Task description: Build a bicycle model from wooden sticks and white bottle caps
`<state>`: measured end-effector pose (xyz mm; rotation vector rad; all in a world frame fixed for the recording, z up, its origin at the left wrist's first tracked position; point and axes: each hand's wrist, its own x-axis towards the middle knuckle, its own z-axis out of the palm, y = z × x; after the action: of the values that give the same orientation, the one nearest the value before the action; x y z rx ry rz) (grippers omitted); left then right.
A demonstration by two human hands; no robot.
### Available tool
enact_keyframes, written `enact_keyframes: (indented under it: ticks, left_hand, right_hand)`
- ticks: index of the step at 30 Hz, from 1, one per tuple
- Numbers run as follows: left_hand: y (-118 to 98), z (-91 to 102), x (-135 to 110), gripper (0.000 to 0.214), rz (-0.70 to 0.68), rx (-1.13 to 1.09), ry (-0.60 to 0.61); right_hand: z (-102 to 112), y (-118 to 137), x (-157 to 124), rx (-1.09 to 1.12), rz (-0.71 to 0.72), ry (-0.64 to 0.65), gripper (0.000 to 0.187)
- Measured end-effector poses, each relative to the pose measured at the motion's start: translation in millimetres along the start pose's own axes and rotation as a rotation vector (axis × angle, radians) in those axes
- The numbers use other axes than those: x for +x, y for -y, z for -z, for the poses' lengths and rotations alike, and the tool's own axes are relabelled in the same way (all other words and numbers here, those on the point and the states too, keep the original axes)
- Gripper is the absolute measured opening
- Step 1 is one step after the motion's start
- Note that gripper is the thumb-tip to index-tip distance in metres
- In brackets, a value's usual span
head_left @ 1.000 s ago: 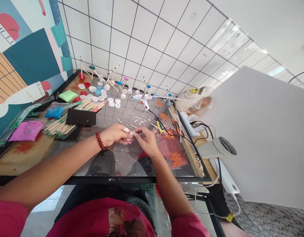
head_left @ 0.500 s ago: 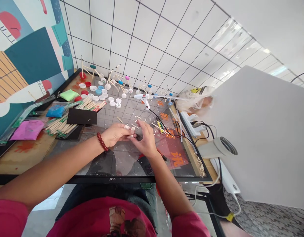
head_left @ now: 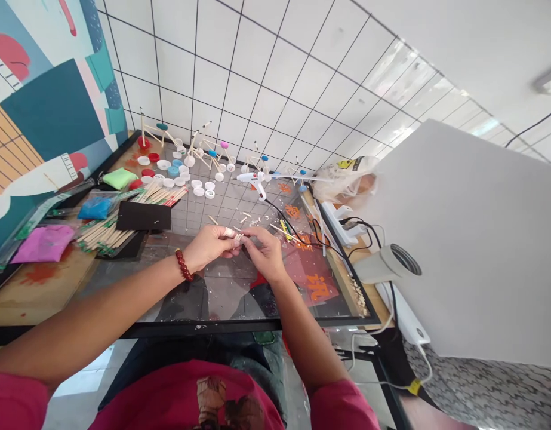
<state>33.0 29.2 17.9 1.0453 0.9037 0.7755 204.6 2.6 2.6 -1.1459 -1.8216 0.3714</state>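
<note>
My left hand point(head_left: 209, 247), with a red bead bracelet point(head_left: 182, 265) on the wrist, holds short pale wooden sticks point(head_left: 236, 237) at its fingertips. My right hand point(head_left: 265, 253) pinches the same small bundle from the other side, and my fingers hide part of it. Both hands rest above a clear plastic sheet point(head_left: 221, 295) strewn with wood shavings. A white hot glue gun point(head_left: 256, 182) lies beyond my hands, its black cord trailing toward the right.
Small stick-and-bottle-cap models point(head_left: 208, 149) and loose colored caps stand along the tiled wall. Bundled sticks point(head_left: 161, 194), a black card point(head_left: 143, 215), and colored packets lie left. A power strip point(head_left: 342, 224), plastic bag point(head_left: 347, 179), lamp point(head_left: 387, 264), and white board are right.
My hands have drawn closer together around the short sticks, and my right fingers have shifted on them. The view has tilted slightly.
</note>
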Motion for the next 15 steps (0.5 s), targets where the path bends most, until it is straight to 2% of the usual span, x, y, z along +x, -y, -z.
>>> enact_keyframes:
  ticks: [3,5,8,10,12,14,15]
  left_hand:
    - [-0.5,1.2,1.3,0.024,-0.017,-0.029,-0.045]
    - [-2.6,4.2,3.5,0.026,-0.025,-0.081,-0.111]
    - [-6.4,10.6,7.3,0.028,-0.041,-0.144,-0.162]
    - [-7.5,14.2,9.1,0.027,-0.039,-0.167,-0.161]
    - [-7.2,16.1,10.1,0.025,-0.022,-0.189,-0.155]
    - [-6.2,16.2,10.4,0.023,-0.004,-0.206,-0.157]
    - [-5.7,16.0,10.4,0.022,0.0,-0.208,-0.164]
  right_hand:
    - [9.0,-1.7,-4.7,-0.086,-0.011,-0.016,0.015]
    - [25.4,-2.0,-16.0,-0.251,-0.046,0.015,0.023]
    - [56.1,1.0,-44.7,-0.568,-0.141,0.188,0.03]
    - [69.9,5.6,-65.3,-0.631,-0.222,0.34,0.026]
    - [73.4,11.2,-80.5,-0.652,-0.238,0.43,0.012]
    - [69.2,16.2,-86.9,-0.679,-0.273,0.43,0.003]
    - [66.3,18.1,-86.3,-0.664,-0.314,0.404,0.005]
